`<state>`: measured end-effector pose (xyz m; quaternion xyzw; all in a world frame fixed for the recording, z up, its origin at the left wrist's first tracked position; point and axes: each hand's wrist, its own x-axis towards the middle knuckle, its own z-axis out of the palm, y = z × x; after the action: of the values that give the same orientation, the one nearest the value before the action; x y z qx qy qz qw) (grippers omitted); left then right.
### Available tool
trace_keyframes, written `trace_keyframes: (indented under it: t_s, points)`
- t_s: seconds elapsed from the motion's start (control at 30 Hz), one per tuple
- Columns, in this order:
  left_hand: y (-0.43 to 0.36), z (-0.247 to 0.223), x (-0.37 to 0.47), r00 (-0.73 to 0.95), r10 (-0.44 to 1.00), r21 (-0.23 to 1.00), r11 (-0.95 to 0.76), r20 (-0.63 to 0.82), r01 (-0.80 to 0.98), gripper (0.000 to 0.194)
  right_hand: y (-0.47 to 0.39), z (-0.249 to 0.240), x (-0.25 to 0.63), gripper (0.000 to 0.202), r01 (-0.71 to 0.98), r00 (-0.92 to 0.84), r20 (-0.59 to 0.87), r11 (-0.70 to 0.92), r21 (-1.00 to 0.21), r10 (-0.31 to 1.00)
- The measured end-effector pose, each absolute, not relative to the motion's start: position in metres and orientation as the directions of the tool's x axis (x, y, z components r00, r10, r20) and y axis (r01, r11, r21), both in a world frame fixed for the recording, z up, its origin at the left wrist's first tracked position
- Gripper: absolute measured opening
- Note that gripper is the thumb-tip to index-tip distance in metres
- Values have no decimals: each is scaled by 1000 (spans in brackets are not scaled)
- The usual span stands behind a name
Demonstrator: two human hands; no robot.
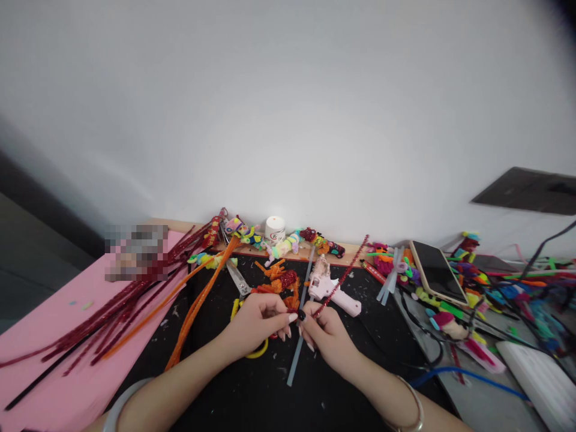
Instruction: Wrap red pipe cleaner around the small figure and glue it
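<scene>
A red tinsel pipe cleaner (345, 274) slants up and to the right out of my right hand (330, 336), which pinches its lower part between thumb and fingers. My left hand (258, 321) is closed too, its thumb and fingertips meeting the right hand's, with a bit of red showing between them. The fingers cover most of the pinched end. Just behind the hands lie a pale pink hot glue gun (337, 295) and a bundle of orange and red pipe cleaner pieces (285, 281). Under my left hand, scissors (237, 277) with yellow handles are partly hidden.
A long glue stick (294, 354) lies beneath my hands on the black mat (252, 396). Red pipe cleaners (135, 294) spread over the pink surface at left. A white cup (275, 230) stands by the wall. At right are a phone (437, 273), cables and colourful pipe cleaner figures.
</scene>
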<state>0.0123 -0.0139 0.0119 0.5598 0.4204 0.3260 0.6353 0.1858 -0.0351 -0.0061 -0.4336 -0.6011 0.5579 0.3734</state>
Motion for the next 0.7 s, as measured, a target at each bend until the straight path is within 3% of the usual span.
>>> trace_keyframes:
  t_s: [0.7]
  points:
    - [-14,13,12,438,883,986,156,-167,62,24,-35,-1,184,33,144,-337,-42,8,-989,940]
